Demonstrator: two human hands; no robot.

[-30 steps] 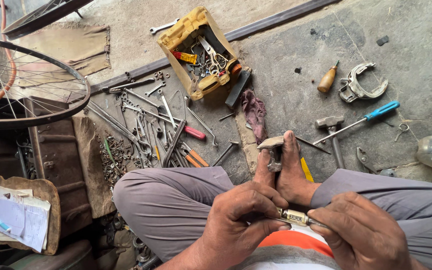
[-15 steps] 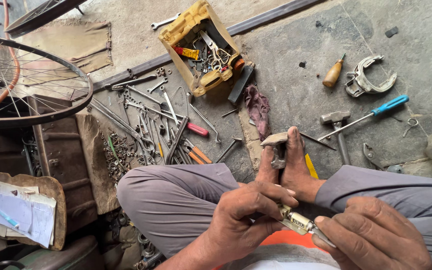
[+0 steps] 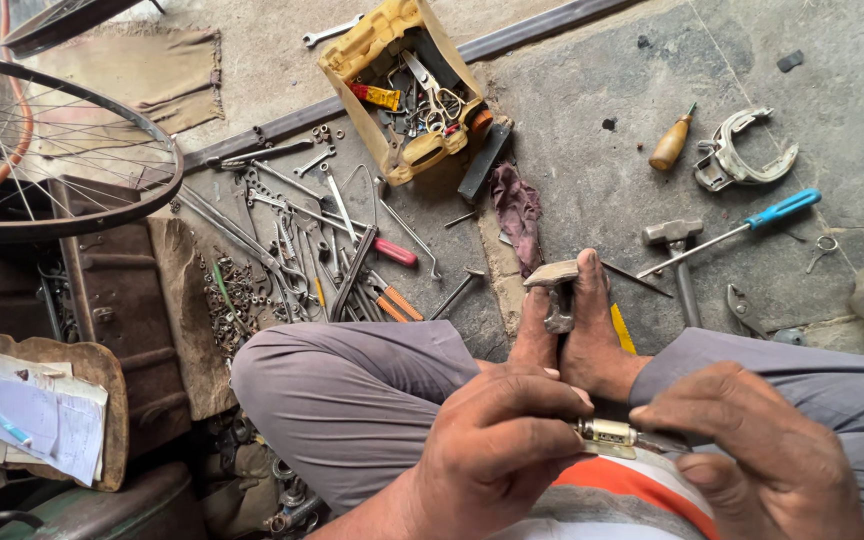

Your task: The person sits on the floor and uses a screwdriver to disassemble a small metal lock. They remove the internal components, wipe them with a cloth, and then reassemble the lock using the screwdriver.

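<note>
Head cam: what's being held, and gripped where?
A small brass-coloured metal part, pinched between both hands: left hand fingers on its left end, right hand on its right end. Only its middle shows.

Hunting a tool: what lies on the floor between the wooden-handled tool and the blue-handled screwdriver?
In the head view, a curved grey metal bracket lies between the wooden-handled tool and the blue-handled screwdriver.

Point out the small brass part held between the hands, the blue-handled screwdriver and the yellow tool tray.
small brass part (image 3: pixel 607 434): head view, on its bare middle between the hands.
blue-handled screwdriver (image 3: pixel 784 208): head view, on the blue handle.
yellow tool tray (image 3: pixel 347 52): head view, on its left rim.
</note>
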